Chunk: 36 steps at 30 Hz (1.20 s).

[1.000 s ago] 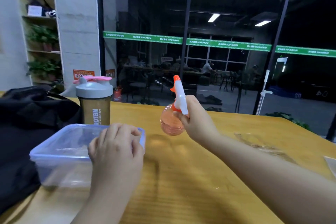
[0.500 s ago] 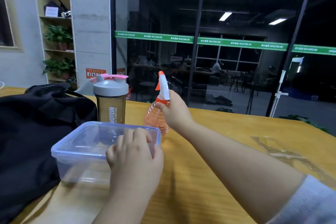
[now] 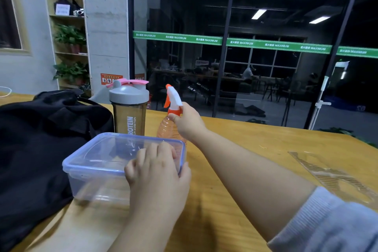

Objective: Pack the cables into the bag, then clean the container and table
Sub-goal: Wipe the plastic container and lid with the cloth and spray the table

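Observation:
A clear plastic container (image 3: 86, 161) with a bluish rim sits on the wooden table (image 3: 266, 139) in front of me, seemingly empty. My left hand (image 3: 157, 172) grips its near right corner, fingers over the rim and thumb outside. Just behind it stands an orange spray bottle (image 3: 172, 100) with a white and orange trigger head. My right hand (image 3: 189, 124) is closed around the bottle's neck. A black bag (image 3: 41, 139) lies on the left, against the container. No cables are visible.
A brown shaker bottle (image 3: 128, 112) with a grey and pink lid stands behind the container, left of the spray bottle. A clear plastic piece (image 3: 331, 176) with a striped pattern lies on the table at the right. A glass wall runs along the table's far edge.
My right hand has carried the spray bottle leftward and down, from mid-air to beside the shaker. My left hand has stayed on the container. The view has turned left.

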### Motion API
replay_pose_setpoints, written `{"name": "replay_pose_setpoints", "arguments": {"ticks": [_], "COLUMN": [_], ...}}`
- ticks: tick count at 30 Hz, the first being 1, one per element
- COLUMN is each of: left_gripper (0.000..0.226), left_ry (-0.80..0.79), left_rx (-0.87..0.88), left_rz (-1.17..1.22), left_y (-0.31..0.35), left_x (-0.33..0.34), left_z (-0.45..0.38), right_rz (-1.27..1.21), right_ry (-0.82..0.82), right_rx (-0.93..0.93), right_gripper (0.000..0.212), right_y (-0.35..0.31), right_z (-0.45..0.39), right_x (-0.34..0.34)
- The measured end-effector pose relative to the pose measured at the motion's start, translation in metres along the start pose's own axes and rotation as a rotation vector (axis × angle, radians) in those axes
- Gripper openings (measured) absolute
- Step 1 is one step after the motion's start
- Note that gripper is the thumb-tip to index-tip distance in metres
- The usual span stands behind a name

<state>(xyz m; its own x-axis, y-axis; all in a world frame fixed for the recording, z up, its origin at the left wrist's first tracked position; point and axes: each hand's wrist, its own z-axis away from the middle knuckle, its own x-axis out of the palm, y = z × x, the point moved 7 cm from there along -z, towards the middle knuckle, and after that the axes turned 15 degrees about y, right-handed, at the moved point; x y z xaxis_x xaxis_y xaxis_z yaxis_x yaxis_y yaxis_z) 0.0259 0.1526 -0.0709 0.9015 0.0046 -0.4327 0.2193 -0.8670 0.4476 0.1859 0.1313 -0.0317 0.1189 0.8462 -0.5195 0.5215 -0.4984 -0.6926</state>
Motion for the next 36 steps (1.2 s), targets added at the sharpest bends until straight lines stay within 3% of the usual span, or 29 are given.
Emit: {"name": "replay_pose_setpoints", "arguments": {"ticks": [9,15,19,23,30,36], "left_gripper": [0.020,0.018,0.024,0.012,0.009,0.013], "left_ry": [0.033,0.021,0.051,0.112,0.024,-0.083], "left_rx": [0.031,0.013,0.090,0.220,0.460,0.599], "left_rz": [0.064,0.070,0.155,0.294,0.439,0.457], "left_y": [0.004,0.005,0.011,0.023,0.056,0.101], "left_x": [-0.003,-0.007,-0.007,-0.013,-0.016,-0.022], "left_z": [0.000,-0.002,0.000,0.003,0.023,0.038], "right_rz": [-0.087,-0.123,-0.134,-0.149,0.005,0.142], "right_ry": [-0.132,-0.127,-0.103,-0.047,0.014,0.045], "right_rx": [0.049,0.066,0.041,0.020,-0.086,0.000], "right_gripper": [0.047,0.056,0.049,0.038,0.018,0.010], "right_y": [-0.001,0.005,0.007,0.018,0.052,0.097], "right_z": [0.013,0.020,0.033,0.054,0.097,0.115], "right_x": [0.003,-0.019,-0.044,-0.072,-0.132,-0.194]}}
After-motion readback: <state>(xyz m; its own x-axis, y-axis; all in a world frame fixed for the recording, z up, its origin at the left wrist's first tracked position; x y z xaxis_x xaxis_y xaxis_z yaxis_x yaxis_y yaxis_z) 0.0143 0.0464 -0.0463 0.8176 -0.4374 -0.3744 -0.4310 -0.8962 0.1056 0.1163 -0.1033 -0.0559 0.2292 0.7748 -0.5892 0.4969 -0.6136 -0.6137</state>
